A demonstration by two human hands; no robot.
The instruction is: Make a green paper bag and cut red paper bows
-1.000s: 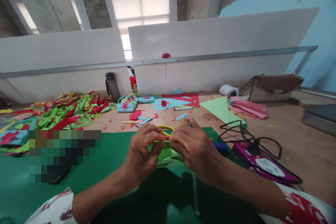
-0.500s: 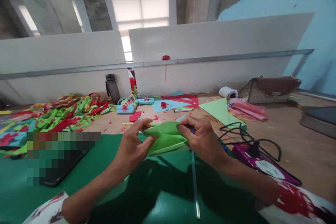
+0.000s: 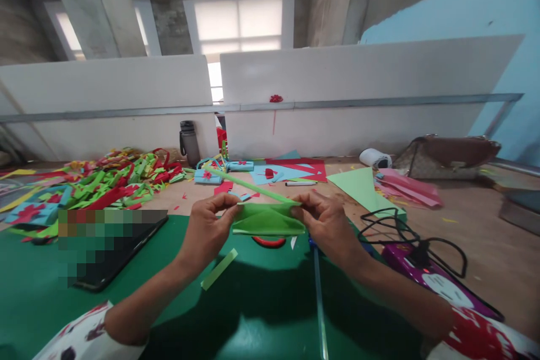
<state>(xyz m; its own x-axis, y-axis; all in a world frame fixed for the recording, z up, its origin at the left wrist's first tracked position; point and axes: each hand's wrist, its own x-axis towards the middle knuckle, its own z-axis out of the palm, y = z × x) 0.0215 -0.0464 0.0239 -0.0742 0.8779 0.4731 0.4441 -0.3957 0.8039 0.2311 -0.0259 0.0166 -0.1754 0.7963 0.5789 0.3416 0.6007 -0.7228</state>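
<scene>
Between my two hands is a folded piece of green paper [image 3: 268,220], pinched at both ends above the green mat [image 3: 236,320]. My left hand [image 3: 213,219] grips its left end between thumb and fingers. At the right end, my right hand [image 3: 323,216] pinches the upper corner. A narrow green strip [image 3: 248,184] slants up and left behind the folded paper; whether it is joined to it I cannot tell. Under the paper, a red curved handle [image 3: 269,242] shows in part. A clear stick [image 3: 319,298] with a blue end lies below my right hand. A loose light-green strip [image 3: 219,270] rests on the mat.
Left stands a dark tablet-like device [image 3: 126,256], partly pixelated. Behind it lies a heap of coloured paper pieces [image 3: 126,180]. A bottle [image 3: 189,143], small blue paper bags [image 3: 207,176], a marker [image 3: 300,183], green sheets [image 3: 358,185], a purple power strip [image 3: 439,281] with black cable, and a handbag [image 3: 453,157] are around.
The green paper has turned to show its folded front and is held flatter. The slanting strip, red handle and loose strip have come into clearer view. The camera view has shifted slightly.
</scene>
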